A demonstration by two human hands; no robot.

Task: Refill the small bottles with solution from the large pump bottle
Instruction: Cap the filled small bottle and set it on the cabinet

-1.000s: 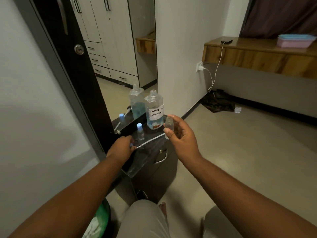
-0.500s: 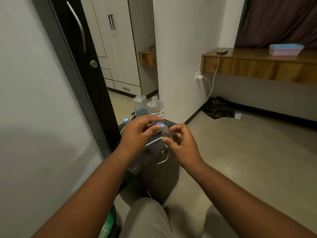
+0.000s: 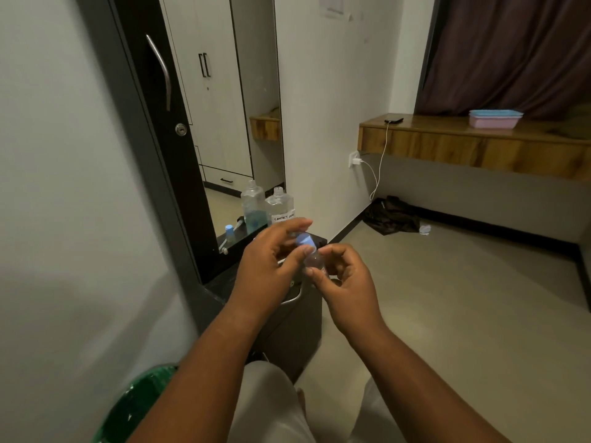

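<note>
My right hand (image 3: 343, 282) pinches a small clear bottle (image 3: 314, 260) in front of the dark cabinet (image 3: 295, 327). My left hand (image 3: 271, 266) holds a blue cap (image 3: 305, 240) with thumb and fingers right on top of that bottle. Behind my hands the large clear bottle (image 3: 281, 207) with a handwritten label stands on the cabinet top, its neck bare and no pump on it. Its reflection (image 3: 253, 203) shows in the mirror. My hands hide most of the cabinet top.
A tall mirror (image 3: 224, 123) in a dark frame stands behind the cabinet and reflects another small blue-capped bottle (image 3: 229, 233). A green bin (image 3: 137, 407) sits at the lower left. At right, a wooden shelf (image 3: 463, 142) carries a phone and a pink box; dark cloth lies on the floor.
My left hand rose from the cabinet top with the blue cap and brought it onto the small bottle in my right hand. The view tilted upward.
</note>
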